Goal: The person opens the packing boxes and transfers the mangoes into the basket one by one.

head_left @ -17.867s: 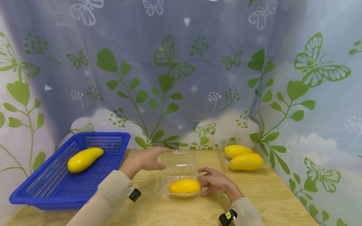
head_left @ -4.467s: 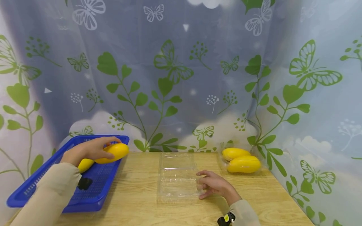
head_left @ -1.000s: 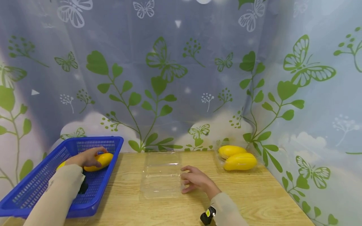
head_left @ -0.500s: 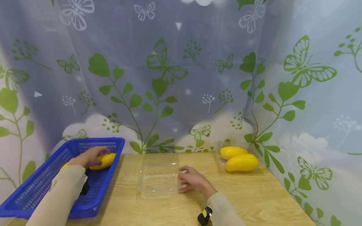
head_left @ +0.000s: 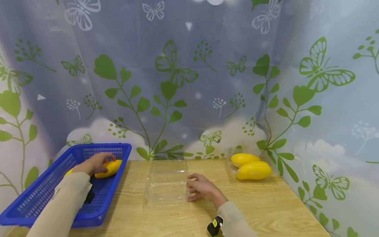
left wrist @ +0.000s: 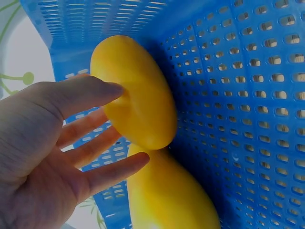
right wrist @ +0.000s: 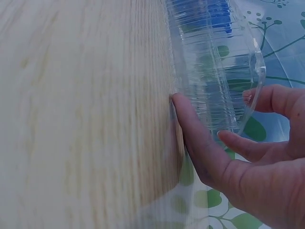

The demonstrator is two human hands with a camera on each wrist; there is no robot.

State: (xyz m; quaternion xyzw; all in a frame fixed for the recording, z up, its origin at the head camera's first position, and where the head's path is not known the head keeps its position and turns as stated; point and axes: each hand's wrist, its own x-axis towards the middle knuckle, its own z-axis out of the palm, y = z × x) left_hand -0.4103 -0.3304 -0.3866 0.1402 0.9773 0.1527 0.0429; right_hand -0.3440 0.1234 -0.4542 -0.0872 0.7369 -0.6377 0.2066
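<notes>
In the blue basket [head_left: 111,194], my left hand [head_left: 94,164] holds a smooth yellow mango [left wrist: 143,107] loosely, thumb on its near face and some fingers reaching behind it. The index fingertip shows free of this mango in the left wrist view. Against its lower end lies a second yellow mango [left wrist: 167,191], mostly covered by the hand in the head view. At the table's middle stands a clear plastic clamshell box [head_left: 167,192], lid laid back, nothing inside. My right hand [head_left: 204,187] grips the box's right edge between thumb and fingers.
To the right at the back, a clear plastic box [head_left: 273,179] contains two yellow mangoes [head_left: 254,170]. A patterned curtain [head_left: 189,115] rises behind the wooden table [head_left: 165,223].
The mango that lay in the middle box is now in the basket under my left hand, carried there leftward. Box and right hand have shifted slightly left. The last half second shows almost no motion.
</notes>
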